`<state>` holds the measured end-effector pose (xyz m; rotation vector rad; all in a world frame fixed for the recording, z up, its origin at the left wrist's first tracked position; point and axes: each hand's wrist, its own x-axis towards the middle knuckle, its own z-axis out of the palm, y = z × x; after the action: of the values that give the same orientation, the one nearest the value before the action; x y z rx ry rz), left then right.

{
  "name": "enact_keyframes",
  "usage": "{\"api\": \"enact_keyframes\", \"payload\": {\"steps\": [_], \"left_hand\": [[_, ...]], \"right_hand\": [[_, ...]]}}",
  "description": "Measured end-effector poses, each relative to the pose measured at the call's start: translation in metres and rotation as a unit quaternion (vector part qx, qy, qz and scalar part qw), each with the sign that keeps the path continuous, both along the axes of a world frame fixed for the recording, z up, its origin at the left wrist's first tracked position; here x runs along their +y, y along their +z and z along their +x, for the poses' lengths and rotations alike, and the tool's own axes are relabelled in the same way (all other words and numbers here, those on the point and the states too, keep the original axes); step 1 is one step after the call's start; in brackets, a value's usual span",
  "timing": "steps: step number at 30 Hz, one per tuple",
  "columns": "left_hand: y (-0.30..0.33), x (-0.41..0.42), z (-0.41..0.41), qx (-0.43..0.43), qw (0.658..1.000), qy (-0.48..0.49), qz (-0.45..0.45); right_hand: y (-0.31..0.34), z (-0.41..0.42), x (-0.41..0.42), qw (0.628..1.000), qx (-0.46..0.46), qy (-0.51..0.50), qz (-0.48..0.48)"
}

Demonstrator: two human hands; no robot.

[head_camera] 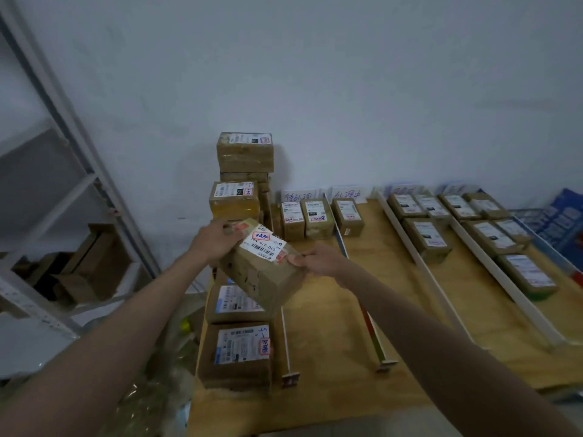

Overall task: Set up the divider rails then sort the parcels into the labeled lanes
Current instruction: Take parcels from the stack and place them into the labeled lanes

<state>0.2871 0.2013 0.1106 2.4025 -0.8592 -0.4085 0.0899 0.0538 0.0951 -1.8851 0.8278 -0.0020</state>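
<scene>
Rails [413, 253] are installed and lanes right of them partly filled; both hands, left hand [217, 239] and right hand [318, 260], grip one parcel [260, 263], with stacked parcels [243, 190] left of the rails unsorted.

You have bare worktop [331, 313] between the two near rails [285, 339] [373, 332]; the stacked boxes [244, 152] wall off the left, and parcels [307, 217] fill the far end.

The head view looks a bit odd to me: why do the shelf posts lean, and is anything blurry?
Head view: wide-angle distortion tilts the shelf rack at the left edge; light is dim and even; the far-right parcels look soft, while the held parcel label reads fairly clearly.
</scene>
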Motion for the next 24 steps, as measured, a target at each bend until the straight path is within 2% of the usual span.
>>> {"api": "enact_keyframes", "payload": {"steps": [3, 5, 8, 12, 19, 24], "left_hand": [[-0.001, -0.026, -0.022, -0.010, 0.998, -0.018, -0.057], [-0.002, -0.042, -0.041, -0.016, 0.997, -0.038, -0.063], [-0.011, -0.063, -0.063, -0.053, 0.995, -0.087, -0.015], [-0.030, -0.091, -0.102, -0.101, 0.980, -0.166, 0.053], [-0.062, -0.138, -0.181, -0.157, 0.942, -0.267, 0.129], [-0.081, -0.175, -0.235, -0.164, 0.925, -0.299, 0.167]], "right_hand": [[-0.002, -0.024, -0.018, 0.997, -0.012, -0.080, -0.002], [-0.004, -0.045, -0.029, 0.991, -0.012, -0.131, -0.012], [-0.011, -0.084, -0.044, 0.978, 0.001, -0.207, -0.017], [-0.020, -0.140, -0.063, 0.955, 0.000, -0.294, 0.023], [-0.042, -0.222, -0.095, 0.936, 0.053, -0.345, 0.032], [-0.065, -0.272, -0.127, 0.930, 0.072, -0.360, 0.029]]}}
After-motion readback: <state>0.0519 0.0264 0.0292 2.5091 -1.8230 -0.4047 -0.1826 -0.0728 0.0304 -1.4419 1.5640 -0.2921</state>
